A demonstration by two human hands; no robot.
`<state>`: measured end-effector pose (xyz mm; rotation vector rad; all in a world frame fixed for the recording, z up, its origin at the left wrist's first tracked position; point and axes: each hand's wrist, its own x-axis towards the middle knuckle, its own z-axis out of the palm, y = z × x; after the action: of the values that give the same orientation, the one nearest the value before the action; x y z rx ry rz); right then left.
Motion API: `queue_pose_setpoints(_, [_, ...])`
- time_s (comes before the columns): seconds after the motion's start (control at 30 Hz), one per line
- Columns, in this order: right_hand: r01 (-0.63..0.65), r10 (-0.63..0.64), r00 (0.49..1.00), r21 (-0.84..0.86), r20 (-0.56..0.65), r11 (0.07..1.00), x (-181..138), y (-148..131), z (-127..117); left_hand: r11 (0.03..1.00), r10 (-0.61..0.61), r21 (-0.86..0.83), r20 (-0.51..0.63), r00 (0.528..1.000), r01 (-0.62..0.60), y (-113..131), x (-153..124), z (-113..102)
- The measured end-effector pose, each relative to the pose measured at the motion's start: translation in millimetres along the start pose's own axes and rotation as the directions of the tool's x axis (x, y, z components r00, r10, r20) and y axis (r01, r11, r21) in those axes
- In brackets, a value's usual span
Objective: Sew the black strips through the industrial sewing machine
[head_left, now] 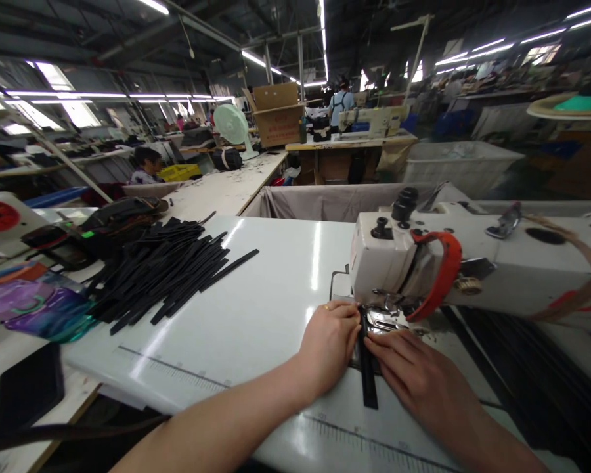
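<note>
A narrow black fabric strip (369,384) lies under the head of a white sewing machine (380,253), its near end pointing toward me. My left hand (331,338) presses along the strip's left side close to the needle area, fingers closed together on its edge. From the right, my right hand (414,368) holds the strip's other edge with its fingers pressed together, just in front of the shiny metal plate (385,320). The needle itself is hidden behind the machine head and fingers.
A heap of black strips (157,269) covers the table's left part, beside a purple and teal bottle (44,305). More long black strips (532,368) lie right of the machine. Behind are a grey cloth-lined bin (320,200), a fan (232,125), a cardboard box (278,115) and co-workers.
</note>
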<state>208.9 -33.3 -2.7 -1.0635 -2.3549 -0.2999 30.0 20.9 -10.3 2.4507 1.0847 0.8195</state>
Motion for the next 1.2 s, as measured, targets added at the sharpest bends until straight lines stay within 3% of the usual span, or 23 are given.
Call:
queue_pose_setpoints(0.2, [-0.035, 0.034, 0.999, 0.196, 0.007, 0.98, -2.7, -0.4, -8.9, 0.999, 0.008, -0.043, -0.033, 0.999, -0.01, -2.4, 1.4, 0.9])
queue_pose_setpoints(0.33, [-0.023, 0.022, 1.0, 0.231, 0.003, 0.973, -1.8, 0.2, -11.2, 1.0, -0.005, -0.028, -0.016, 1.0, 0.005, -0.2, 1.5, 0.3])
queue_pose_setpoints(0.5, [-0.027, 0.026, 1.0, 0.182, 0.011, 0.983, -1.5, 5.5, -5.9, 1.0, -0.007, -0.003, -0.003, 1.0, 0.007, 1.6, 1.2, -0.7])
queue_pose_setpoints(0.8, [-0.062, 0.065, 0.997, -0.067, 0.044, 0.996, -7.7, 13.5, 10.5, 1.0, -0.001, 0.014, -0.001, 1.0, 0.001, 2.1, -0.3, -0.7])
queue_pose_setpoints(0.93, [-0.106, 0.114, 0.991, -0.104, 0.076, 0.989, -7.3, 12.7, 12.8, 0.999, 0.002, 0.049, 0.023, 1.0, -0.003, 3.0, 1.1, -1.5])
queue_pose_setpoints(1.2, [-0.084, 0.095, 0.993, -0.146, 0.073, 0.986, -7.5, 12.1, 13.3, 0.992, -0.018, 0.129, 0.082, 0.996, 0.007, 5.3, 2.0, -2.8])
